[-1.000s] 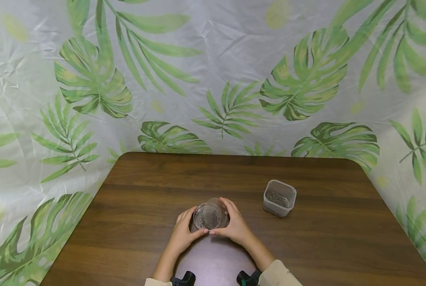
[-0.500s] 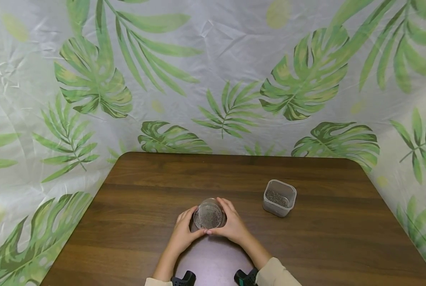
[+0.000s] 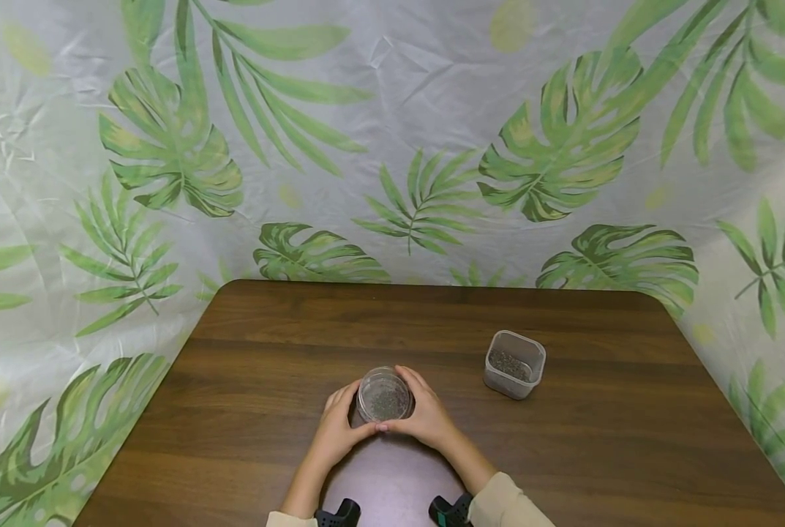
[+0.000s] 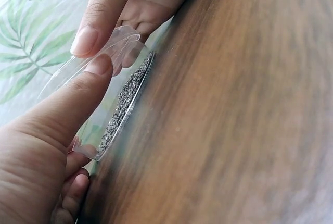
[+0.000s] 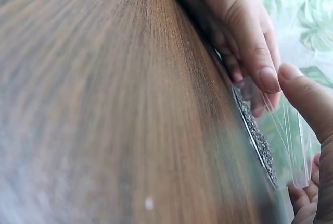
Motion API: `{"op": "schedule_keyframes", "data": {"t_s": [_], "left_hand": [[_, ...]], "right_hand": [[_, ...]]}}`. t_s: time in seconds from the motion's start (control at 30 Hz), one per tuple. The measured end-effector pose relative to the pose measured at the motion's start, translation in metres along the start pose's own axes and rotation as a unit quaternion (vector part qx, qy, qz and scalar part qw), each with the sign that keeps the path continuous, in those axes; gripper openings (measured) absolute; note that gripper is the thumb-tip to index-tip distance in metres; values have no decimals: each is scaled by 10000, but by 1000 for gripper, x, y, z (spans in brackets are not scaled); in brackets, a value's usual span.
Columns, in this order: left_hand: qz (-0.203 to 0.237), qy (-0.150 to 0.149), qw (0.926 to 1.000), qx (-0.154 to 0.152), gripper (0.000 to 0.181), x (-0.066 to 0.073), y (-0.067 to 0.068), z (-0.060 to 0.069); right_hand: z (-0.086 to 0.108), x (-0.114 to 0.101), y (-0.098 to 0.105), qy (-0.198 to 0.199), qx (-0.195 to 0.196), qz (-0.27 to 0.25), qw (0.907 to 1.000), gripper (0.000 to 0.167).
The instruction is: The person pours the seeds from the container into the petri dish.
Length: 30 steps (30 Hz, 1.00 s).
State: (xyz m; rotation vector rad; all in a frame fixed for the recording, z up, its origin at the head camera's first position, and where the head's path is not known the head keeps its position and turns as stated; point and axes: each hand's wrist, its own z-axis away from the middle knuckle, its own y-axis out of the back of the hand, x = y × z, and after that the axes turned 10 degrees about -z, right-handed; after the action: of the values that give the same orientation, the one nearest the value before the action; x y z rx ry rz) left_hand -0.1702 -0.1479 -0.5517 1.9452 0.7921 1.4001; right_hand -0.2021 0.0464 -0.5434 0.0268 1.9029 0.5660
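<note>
A clear round container (image 4: 88, 135) with a layer of dark grains (image 4: 125, 99) at its bottom stands on the table. My left hand (image 3: 336, 424) holds it from the left, thumb at the near rim and fingers round the far side. On its right, my right hand (image 3: 432, 423) grips a clear round lid (image 5: 302, 156) between thumb and fingers. From above, the lid lies nearly in line with the container; in the wrist views it sits tilted at the top. Both thumb tips meet at the near side. Whether the lid is seated all round, I cannot tell.
A square clear plastic tub (image 3: 513, 366) with some dark grains stands to the right, farther back on the brown wooden table (image 3: 287, 315). Behind the table hangs a leaf-patterned curtain (image 3: 432, 110).
The lid has shifted left over the container, from sticking out at the upper right to nearly lined up. My right hand has moved left with it; the left hand has stayed put.
</note>
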Motion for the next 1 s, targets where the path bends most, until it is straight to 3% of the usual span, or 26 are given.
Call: {"op": "schedule_keyframes", "data": {"t_s": [0.33,1.0], "left_hand": [[152,170,9996,-169,93,2,2,1],[-62,-41,9999,-83,92,1,2,0]], "right_hand": [[-1,0,-1,12,-154,76,9999,98],[-4,-1,-2,125,-492,334,9982,95]]}}
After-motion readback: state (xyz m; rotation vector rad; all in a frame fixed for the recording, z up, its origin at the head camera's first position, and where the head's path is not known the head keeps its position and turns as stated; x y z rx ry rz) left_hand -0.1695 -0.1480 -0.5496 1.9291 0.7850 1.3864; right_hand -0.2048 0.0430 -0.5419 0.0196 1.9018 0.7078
